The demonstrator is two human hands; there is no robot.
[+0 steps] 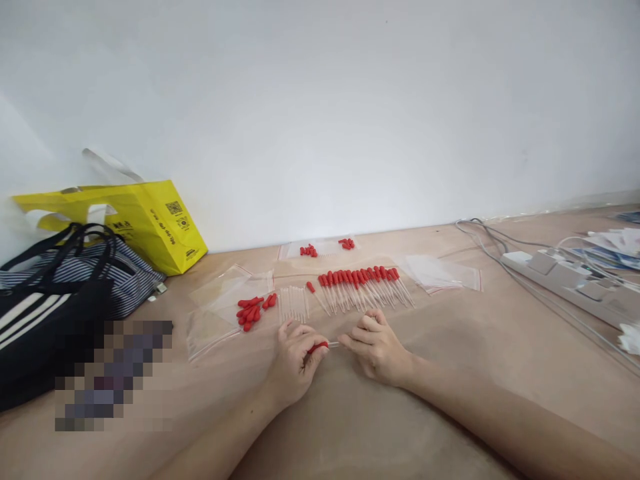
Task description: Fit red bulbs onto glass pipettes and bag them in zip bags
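- Pinching a red bulb (318,347), the left hand (295,363) had thumb and fingers closed on it, right at the near middle of the brown tabletop (460,347)!
- And there was the right hand (376,350), fingers bunched tight on the clear tube (334,345) that ran across from the bulb's end.
- Just beyond the hands, what a line-up: a row of droppers (363,280), red ends towards the wall, pale stems fanned on the wood-coloured surface.
- Left of that row lay bare tubes (295,303) side by side, then loose red bulbs (249,313) heaped on clear plastic bags (210,327).
- More red pieces (309,251) sat farther back, near the plain white wall (320,133); a spread of clear bags (440,275) filled the spot right of the row.
- Over on the left flank, a yellow bag (170,233) leaned at the wall behind a striped bag (127,277) and a black bag (55,327).
- Out on the right, a white power strip (575,277) trailed grey cables (483,241) across the top.
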